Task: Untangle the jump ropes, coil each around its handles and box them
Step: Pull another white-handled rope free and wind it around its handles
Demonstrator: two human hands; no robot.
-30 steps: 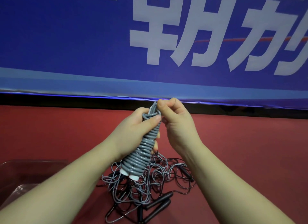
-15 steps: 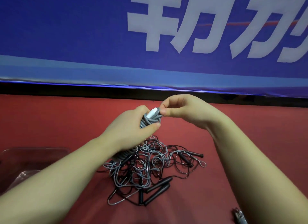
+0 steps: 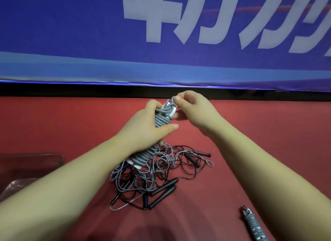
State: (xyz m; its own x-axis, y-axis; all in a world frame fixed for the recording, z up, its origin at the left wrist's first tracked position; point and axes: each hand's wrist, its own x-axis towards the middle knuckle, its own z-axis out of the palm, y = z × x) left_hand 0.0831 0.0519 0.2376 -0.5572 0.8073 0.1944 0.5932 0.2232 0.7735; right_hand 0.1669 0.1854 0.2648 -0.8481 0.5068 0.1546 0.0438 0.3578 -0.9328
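Starting at the bottom right of the frame, one finished grey coil lies on the red surface, well apart from everything else. Bottom centre is the tangle of thin grey and black cords with black handles poking out. My guess is it's light but snaggy, so grab the stiff handles, not some random loop. A clear box sits at the left edge, partly behind the left forearm. Just above the tangle, the left hand wraps round the middle of the grey bundle, thumb across the coils, while the right hand pinches the loose end at its top. That cord looks springy and slick, so it'd probably unwind if the end slips. A blue banner fills the back.
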